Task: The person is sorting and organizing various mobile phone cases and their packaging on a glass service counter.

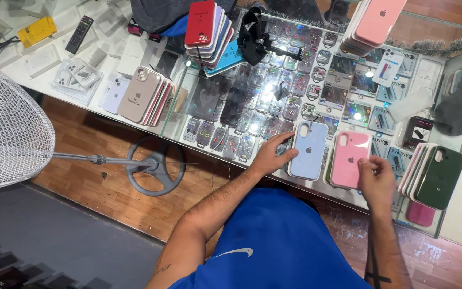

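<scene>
A light blue phone case (309, 149) lies on top of a small stack on the glass counter (204, 120). My left hand (272, 155) rests against its left edge, fingers touching the stack. To the right lies a pink phone case (349, 159) on another stack. My right hand (376, 179) touches its lower right corner with spread fingers. Neither hand lifts a case off the glass.
A dark green case (439, 176) tops a stack at the right. Beige-topped (140, 95), red-topped (201, 24) and pink-topped (378, 18) stacks stand farther back. Lens protectors show under the glass. A white fan (6, 128) with a round base (155, 165) stands on the floor at left.
</scene>
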